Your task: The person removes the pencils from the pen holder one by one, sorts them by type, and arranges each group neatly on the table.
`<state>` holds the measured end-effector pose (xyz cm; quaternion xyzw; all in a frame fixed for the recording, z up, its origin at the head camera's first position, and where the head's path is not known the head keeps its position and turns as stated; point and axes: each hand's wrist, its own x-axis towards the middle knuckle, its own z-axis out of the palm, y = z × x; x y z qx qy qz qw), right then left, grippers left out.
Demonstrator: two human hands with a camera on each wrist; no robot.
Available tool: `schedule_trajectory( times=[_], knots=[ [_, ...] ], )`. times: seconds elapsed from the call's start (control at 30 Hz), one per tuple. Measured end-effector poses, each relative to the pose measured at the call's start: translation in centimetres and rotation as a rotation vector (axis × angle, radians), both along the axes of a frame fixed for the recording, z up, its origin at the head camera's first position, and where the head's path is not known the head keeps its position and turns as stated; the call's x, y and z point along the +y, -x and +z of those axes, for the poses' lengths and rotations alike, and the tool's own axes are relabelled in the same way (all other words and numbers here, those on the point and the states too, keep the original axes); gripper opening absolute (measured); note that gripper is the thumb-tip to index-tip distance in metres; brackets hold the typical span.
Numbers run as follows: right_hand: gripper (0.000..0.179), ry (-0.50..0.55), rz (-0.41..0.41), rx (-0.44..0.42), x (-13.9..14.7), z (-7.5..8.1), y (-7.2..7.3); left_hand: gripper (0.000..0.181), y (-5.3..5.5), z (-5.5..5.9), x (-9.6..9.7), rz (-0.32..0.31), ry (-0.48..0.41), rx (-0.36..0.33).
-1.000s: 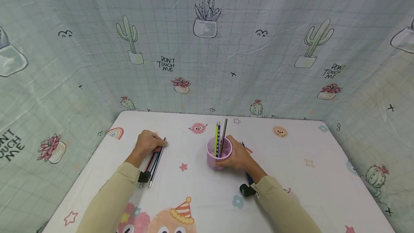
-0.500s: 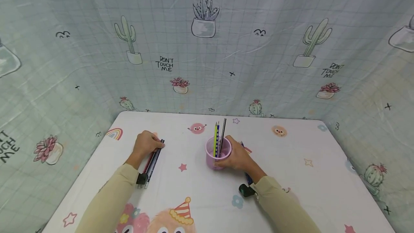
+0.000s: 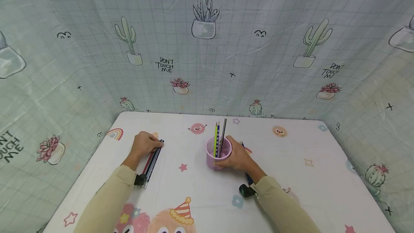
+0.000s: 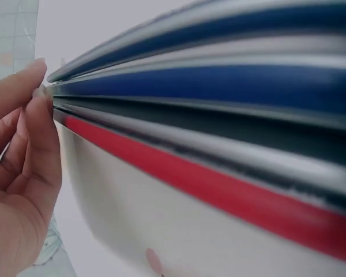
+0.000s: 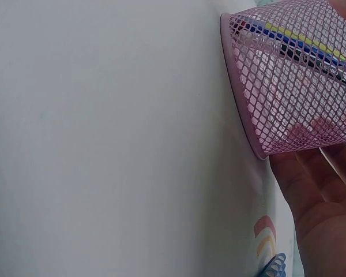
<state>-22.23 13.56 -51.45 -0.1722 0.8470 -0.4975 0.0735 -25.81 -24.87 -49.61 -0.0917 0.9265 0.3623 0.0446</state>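
The left hand (image 3: 144,146) has thumb and fingertips closed in a pinch on the far ends of a bundle of slim, glossy blue, black and red pencils (image 3: 152,166). Their shafts run back from the fingertips towards the wrist; whether the near ends rest on the white, cartoon-printed counter (image 3: 191,190) is unclear. The right hand (image 3: 237,155) curls round the near side of a round pink mesh cup (image 3: 211,164), thumb in front, fingers behind, the cup upright on the counter. Beside that thumb stand a yellow-green pencil (image 3: 215,138), a blue white-dotted pencil (image 3: 218,139) and a black-and-silver pencil (image 3: 224,132). Blue pencils (image 3: 248,179) lie under the right wrist. The bundle should be light and stiff but slick, apt to fan or roll, so pinching all the ends together suits it. The cup is probably light and tippy, best steadied by its wall.
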Motion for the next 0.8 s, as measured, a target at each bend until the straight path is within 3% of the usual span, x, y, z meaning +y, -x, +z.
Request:
schedule_trajectory(
  times=[0.13, 0.33, 0.6, 0.8],
  knots=[
    [0.084, 0.004, 0.003, 0.001, -0.1, -0.1, 0.0, 0.028, -0.3, 0.2, 0.1, 0.019, -0.068, -0.003],
    [0.084, 0.002, 0.004, 0.017, 0.2, -0.2, -0.1, 0.034, -0.5, 0.7, 1.7, 0.021, -0.264, -0.034],
    [0.083, -0.008, -0.027, 0.021, 0.8, -0.1, -0.2, 0.040, -1.1, 1.3, 6.1, -0.077, -0.496, -0.048],
    [0.084, -0.007, -0.004, 0.024, 0.3, -0.2, -0.1, 0.052, -2.4, 1.9, 8.5, -0.145, -0.572, -0.060]
  ],
)
